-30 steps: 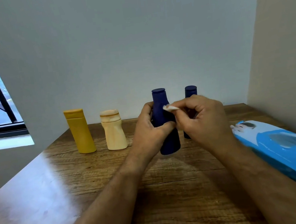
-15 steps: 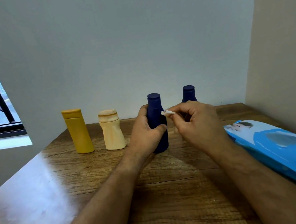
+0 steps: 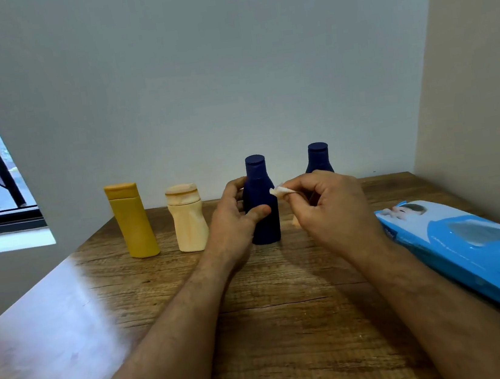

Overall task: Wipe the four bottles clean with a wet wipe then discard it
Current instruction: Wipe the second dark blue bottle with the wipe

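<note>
Wooden tabletop (image 3: 69,324) stretches out before us, against a plain grey wall. Far left stands the tall mustard-yellow plastic bottle (image 3: 133,220), then the squat cream plastic bottle (image 3: 188,219), both untouched. Now the near dark-blue plastic bottle (image 3: 263,219) is back down on the wood, where a second ago we had it lifted; our left hand (image 3: 233,220) still wraps its waist. Our right hand (image 3: 327,207) pinches the small white wet wipe (image 3: 279,191) just off its shoulder. Behind sits the second dark-blue bottle (image 3: 318,158), likely next. Rightmost, the blue wipes packet (image 3: 479,251).
</note>
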Demonstrator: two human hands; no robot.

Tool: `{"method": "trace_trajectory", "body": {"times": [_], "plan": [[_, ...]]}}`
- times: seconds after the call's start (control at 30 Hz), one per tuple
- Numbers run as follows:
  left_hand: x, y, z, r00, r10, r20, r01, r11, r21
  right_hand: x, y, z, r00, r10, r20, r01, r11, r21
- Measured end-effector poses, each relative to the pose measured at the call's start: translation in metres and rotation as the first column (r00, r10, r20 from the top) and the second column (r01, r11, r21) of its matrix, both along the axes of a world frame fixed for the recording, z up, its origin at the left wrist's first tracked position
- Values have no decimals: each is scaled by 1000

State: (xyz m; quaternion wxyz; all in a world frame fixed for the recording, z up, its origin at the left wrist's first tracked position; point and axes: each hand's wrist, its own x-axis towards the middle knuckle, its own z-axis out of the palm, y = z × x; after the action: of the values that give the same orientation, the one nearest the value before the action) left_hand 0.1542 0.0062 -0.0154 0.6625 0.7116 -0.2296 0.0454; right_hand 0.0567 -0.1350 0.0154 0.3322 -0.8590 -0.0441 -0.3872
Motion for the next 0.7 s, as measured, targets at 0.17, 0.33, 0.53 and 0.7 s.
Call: {"method": "trace_trajectory", "body": {"times": [0.17, 0.33, 0.53, 0.7], "plan": [[5, 4, -2, 999, 24, 22, -26, 990, 139, 0, 0, 0, 1000, -4, -6, 4, 1000, -9], [7, 6, -3, 998, 59, 28, -63, 978, 197, 1, 1, 0, 1000, -6, -10, 6, 1000, -13], [9, 5, -5, 995, 97, 3, -94, 950, 298, 2, 1, -1, 1000, -4, -21, 4, 1000, -11], [6, 5, -6, 984, 172, -47, -135, 890, 436, 1, 1, -2, 1000, 1, -30, -1, 1000, 1]]}}
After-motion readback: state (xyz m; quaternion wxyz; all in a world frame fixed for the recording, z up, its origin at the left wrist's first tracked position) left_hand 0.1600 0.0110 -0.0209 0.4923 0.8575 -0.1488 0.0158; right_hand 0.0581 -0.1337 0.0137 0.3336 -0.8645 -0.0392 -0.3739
